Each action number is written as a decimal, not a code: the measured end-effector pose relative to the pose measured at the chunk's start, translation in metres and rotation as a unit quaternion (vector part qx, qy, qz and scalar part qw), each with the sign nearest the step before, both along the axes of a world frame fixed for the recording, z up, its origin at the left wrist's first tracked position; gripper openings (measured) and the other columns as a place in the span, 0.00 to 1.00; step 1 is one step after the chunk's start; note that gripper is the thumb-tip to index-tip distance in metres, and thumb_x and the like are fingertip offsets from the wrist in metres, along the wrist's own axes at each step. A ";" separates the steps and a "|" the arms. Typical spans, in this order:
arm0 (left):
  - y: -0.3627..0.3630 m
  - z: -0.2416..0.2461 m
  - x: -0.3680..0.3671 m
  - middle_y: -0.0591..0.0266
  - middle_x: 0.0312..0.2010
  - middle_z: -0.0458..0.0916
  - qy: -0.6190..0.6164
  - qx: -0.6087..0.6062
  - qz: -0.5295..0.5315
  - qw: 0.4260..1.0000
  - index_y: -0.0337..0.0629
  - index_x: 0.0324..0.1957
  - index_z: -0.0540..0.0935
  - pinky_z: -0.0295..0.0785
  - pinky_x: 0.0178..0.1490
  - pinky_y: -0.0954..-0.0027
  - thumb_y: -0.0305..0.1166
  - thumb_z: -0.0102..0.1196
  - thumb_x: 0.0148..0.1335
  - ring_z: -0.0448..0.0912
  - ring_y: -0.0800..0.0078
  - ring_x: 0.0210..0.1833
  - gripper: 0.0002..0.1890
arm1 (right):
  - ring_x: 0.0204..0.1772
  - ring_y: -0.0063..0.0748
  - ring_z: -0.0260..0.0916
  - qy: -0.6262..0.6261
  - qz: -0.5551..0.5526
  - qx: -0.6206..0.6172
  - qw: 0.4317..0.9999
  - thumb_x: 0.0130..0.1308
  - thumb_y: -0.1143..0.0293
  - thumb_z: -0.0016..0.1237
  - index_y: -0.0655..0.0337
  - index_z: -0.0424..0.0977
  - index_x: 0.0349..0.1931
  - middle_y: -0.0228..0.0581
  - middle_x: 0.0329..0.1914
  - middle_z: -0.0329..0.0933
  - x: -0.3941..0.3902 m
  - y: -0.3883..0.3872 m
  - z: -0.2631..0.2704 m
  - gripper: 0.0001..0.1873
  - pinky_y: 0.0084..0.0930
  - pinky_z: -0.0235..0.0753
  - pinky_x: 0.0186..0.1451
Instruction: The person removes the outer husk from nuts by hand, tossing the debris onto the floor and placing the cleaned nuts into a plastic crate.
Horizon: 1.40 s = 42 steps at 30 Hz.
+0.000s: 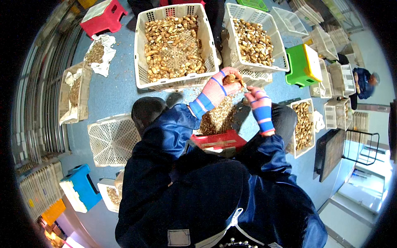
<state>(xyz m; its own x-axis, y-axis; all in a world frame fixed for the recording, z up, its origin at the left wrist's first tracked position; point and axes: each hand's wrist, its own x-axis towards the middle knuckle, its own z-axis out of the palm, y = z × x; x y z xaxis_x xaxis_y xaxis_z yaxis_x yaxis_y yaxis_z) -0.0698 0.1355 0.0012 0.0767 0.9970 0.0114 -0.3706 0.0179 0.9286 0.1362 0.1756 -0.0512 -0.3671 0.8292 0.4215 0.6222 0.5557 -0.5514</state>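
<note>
My left hand (pixel 221 84), in a pink knit glove with blue bands, grips a brown mushroom (pixel 230 79) just past the near rim of the large crate. Close against the mushroom's right side is my right hand (pixel 260 98), in a matching glove. Its fingers are closed around a small tool, mostly hidden, whose kind I cannot make out. Below both hands a heap of mushroom trimmings (pixel 218 119) lies on the floor between my knees. A large white plastic crate (pixel 176 81) in front holds many mushrooms, and a second crate (pixel 280 62) to its right is fuller.
A red plastic stool (pixel 221 140) is between my legs. At right are a narrow mushroom crate (pixel 312 133), a green stool (pixel 299 66) and a flat cart (pixel 330 153). An upturned crate (pixel 114 141) and a blue stool (pixel 82 186) lie left. Another person (pixel 364 82) is far right.
</note>
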 end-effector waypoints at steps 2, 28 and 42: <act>-0.001 0.000 0.001 0.67 0.30 0.75 0.093 -0.001 0.029 0.995 0.41 0.36 0.73 0.70 0.34 0.79 0.28 0.56 0.53 0.73 0.81 0.30 0.09 | 0.30 0.22 0.68 0.251 -0.017 -0.339 0.906 0.53 0.71 0.54 0.62 0.75 0.28 0.33 0.24 0.75 -0.008 -0.004 0.028 0.05 0.20 0.67 0.33; 0.015 -0.036 -0.016 0.61 0.42 0.76 -0.064 -0.030 -0.244 0.967 0.37 0.56 0.66 0.72 0.37 0.78 0.26 0.49 0.51 0.75 0.78 0.41 0.26 | 0.34 0.19 0.71 -0.020 0.203 -0.116 0.972 0.56 0.73 0.51 0.67 0.76 0.36 0.35 0.33 0.77 -0.052 -0.007 0.103 0.09 0.20 0.71 0.41; 0.025 -0.038 -0.029 0.42 0.60 0.59 -0.556 -0.055 -0.158 0.814 0.34 0.62 0.57 0.63 0.60 0.55 0.30 0.45 0.53 0.61 0.53 0.63 0.31 | 0.37 0.30 0.72 0.519 0.099 -0.406 0.746 0.61 0.67 0.48 0.66 0.71 0.38 0.39 0.32 0.75 0.005 0.118 0.054 0.11 0.30 0.72 0.50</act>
